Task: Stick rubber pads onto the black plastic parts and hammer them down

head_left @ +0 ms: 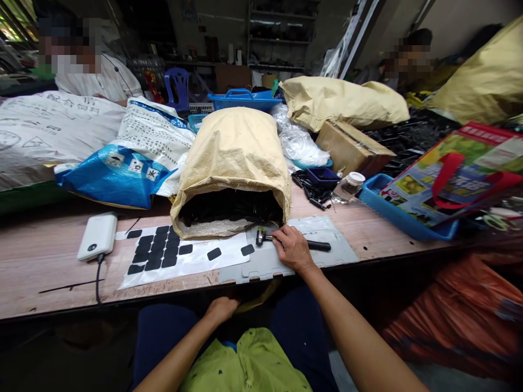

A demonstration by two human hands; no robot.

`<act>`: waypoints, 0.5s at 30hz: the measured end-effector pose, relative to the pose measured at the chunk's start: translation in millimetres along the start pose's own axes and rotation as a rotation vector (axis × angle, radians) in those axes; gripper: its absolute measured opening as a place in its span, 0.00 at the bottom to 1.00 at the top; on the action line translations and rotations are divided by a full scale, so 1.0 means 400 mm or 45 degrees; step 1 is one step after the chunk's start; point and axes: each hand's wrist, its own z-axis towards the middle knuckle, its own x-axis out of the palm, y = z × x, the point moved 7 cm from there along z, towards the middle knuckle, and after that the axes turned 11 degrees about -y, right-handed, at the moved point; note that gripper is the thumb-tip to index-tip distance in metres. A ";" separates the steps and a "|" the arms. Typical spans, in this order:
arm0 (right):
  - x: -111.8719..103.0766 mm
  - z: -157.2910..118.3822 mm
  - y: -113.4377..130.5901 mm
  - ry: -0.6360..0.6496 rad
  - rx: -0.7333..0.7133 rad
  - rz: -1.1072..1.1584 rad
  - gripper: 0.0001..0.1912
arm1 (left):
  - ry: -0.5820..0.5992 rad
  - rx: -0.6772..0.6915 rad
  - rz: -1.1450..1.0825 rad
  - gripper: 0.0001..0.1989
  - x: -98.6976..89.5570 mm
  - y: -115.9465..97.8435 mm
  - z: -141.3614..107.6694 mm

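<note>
My right hand [292,247] is over a hammer [318,245] on the bench, its fingers curled round the shaft between the head and the black grip. Under the hammer lies a grey plastic sheet [335,247]. Just behind my fingers, the mouth of a tan sack [237,147] faces me, with dark pieces inside. Below the bench edge, above my lap, my left hand [224,309] is closed; its fingertips are hidden. Beside it runs a yellowish strip [261,298], and whether I grip it is unclear. A white sheet of black square pads [157,250] lies left of the hammer.
A white power bank [97,237] with a cable sits on the left. On the right stand a glass jar [348,187], a blue tray [408,212] holding a printed bag, and a cardboard box [353,149]. Filled sacks [139,147] line the back; two people sit beyond.
</note>
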 end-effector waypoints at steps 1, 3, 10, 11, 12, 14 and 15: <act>0.000 0.000 0.001 -0.002 -0.002 -0.002 0.11 | -0.029 0.090 0.036 0.18 -0.020 -0.024 -0.025; 0.000 0.000 0.003 -0.003 -0.009 -0.003 0.11 | -0.035 0.341 0.063 0.14 -0.065 -0.105 -0.081; -0.003 0.000 0.006 -0.006 -0.010 -0.020 0.11 | -0.368 0.774 -0.133 0.15 -0.316 -0.496 -0.062; -0.003 0.000 0.005 -0.005 -0.010 -0.019 0.10 | -0.597 0.762 -0.072 0.14 -0.358 -0.539 -0.030; -0.003 0.000 0.005 -0.005 -0.009 -0.017 0.10 | -0.780 0.734 0.000 0.16 -0.387 -0.575 0.001; -0.002 0.000 0.002 -0.006 -0.010 -0.015 0.10 | -0.980 0.660 0.125 0.19 -0.415 -0.628 0.057; -0.002 0.000 0.001 -0.007 -0.010 -0.014 0.10 | -1.009 0.625 0.183 0.19 -0.417 -0.647 0.081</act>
